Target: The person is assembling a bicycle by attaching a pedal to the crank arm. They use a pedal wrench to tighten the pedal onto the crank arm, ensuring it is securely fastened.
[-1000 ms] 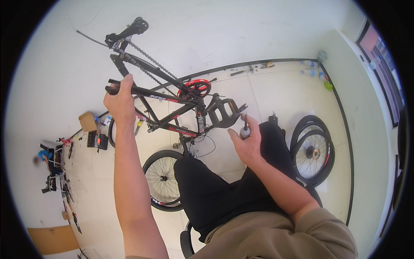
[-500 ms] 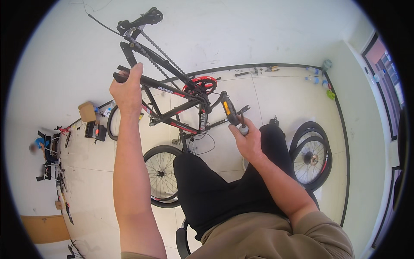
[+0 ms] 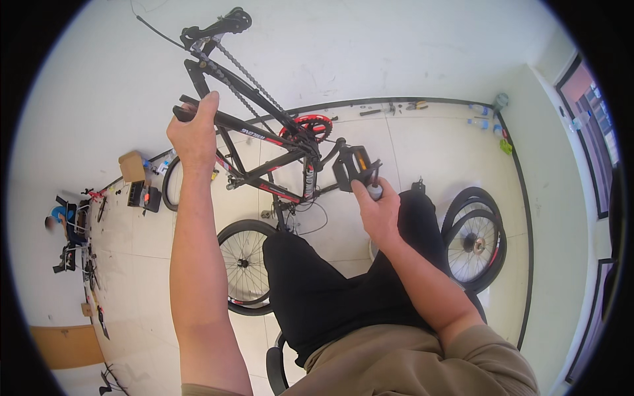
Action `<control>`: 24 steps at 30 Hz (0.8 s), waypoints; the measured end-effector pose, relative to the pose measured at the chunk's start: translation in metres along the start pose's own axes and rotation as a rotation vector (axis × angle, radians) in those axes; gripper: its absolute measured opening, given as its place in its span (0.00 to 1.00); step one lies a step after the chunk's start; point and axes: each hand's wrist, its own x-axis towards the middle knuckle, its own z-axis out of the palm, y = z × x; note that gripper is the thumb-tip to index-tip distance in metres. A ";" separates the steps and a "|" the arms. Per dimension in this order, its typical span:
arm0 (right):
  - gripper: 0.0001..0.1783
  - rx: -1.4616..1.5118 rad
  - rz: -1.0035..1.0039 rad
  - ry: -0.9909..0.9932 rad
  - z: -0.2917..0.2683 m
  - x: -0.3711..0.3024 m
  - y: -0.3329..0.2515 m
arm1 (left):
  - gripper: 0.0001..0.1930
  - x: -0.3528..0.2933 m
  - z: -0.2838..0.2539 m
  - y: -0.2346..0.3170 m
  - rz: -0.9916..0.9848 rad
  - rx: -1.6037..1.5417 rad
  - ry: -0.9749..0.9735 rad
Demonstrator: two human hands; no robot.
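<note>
In front of me a black bicycle frame [image 3: 264, 177] with red and white accents is held tilted, without wheels mounted at its raised end. My left hand [image 3: 193, 135] is closed round one of its black tubes near the upper left. A chain [image 3: 234, 82] runs from the rear derailleur [image 3: 231, 23] to the red chainring [image 3: 316, 125]. Beside the crank sits a black pedal [image 3: 350, 168] with an orange reflector. My right hand [image 3: 380, 210] is closed on a grey-handled tool [image 3: 375, 191], its kind partly hidden, with the thumb against the pedal.
A wheel [image 3: 246, 264] lies left of my knees, and more wheels [image 3: 474, 241] at right. Along the far wall are a hammer [image 3: 380, 111], pliers [image 3: 417, 105] and bottles [image 3: 479, 123]. A cardboard box [image 3: 132, 168] stands left; a person [image 3: 59, 216] sits farther off.
The pedal has turned, from nearly edge-on to showing its broad face. My right hand has stayed beside it, and my left hand keeps its hold on the frame.
</note>
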 end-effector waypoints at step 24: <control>0.18 -0.393 -0.652 0.072 -0.004 0.001 0.004 | 0.19 0.002 0.000 -0.001 0.008 0.043 0.004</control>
